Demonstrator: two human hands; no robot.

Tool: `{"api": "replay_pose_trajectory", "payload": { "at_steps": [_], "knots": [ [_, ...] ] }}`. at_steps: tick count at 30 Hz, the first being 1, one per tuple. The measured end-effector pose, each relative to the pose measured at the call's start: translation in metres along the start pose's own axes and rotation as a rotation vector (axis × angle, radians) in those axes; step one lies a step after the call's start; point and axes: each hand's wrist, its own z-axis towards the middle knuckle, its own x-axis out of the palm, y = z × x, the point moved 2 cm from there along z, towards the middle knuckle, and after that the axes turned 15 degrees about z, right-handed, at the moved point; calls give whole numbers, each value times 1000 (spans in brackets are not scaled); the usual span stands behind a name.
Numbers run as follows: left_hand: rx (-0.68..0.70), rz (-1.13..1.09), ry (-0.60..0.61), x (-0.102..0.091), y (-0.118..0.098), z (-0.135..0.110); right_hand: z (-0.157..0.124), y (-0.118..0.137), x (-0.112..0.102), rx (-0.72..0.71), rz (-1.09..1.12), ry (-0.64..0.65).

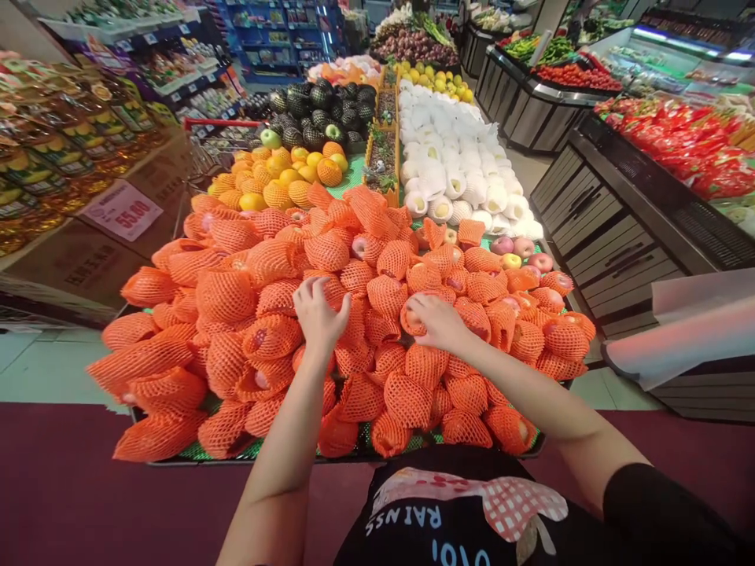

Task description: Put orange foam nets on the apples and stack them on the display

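Observation:
I stand at a produce stand heaped with apples in orange foam net sleeves (277,299). My left hand (318,314) lies on top of the pile, fingers curled over one wrapped apple near the middle. My right hand (433,321) is closed round another net-wrapped apple (413,318) just to the right. Several bare red and yellow apples (522,255) show at the pile's far right corner.
Beyond the pile lie oranges (295,173), dark green melons (322,110) and white-netted fruit (454,165). A price sign reading 55.00 (122,209) and packaged goods shelves stand left. Dark produce counters (613,212) line the right, with a plastic bag roll (690,330) nearby. A red cart handle (221,123) shows behind.

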Motion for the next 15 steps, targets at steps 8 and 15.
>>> {"api": "replay_pose_trajectory", "payload": {
  "at_steps": [8,15],
  "knots": [
    [-59,125,336,32,-6,109,47,31,-1,84,-236,308],
    [-168,-151,433,17,20,169,106,57,-24,-88,-275,-24]
  ]
}}
